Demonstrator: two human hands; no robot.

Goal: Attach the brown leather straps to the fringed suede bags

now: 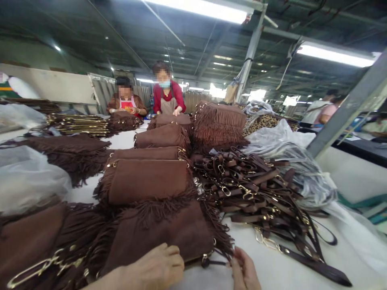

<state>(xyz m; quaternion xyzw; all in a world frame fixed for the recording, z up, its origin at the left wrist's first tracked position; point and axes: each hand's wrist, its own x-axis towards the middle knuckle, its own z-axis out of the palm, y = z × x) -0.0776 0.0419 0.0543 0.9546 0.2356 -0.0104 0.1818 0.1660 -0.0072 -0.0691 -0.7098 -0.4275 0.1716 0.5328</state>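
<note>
My left hand [157, 268] rests with curled fingers on the near edge of a brown suede fringed bag [163, 231] that lies flat at the table's front. My right hand [244, 272] sits just right of that bag's lower corner, fingers pinched near a dark zipper pull or tassel [208, 262]; what it holds is too small to name. More brown fringed bags [145, 181] lie in a row running away from me. A heap of brown leather straps [250, 189] with gold clasps is to the right of the bags.
Clear plastic bags [290, 153] are piled at the right and another plastic bag [27, 181] at the left. Two people [166, 94] work at the far end of the white table [272, 257]. A slanted metal post [347, 106] stands at the right.
</note>
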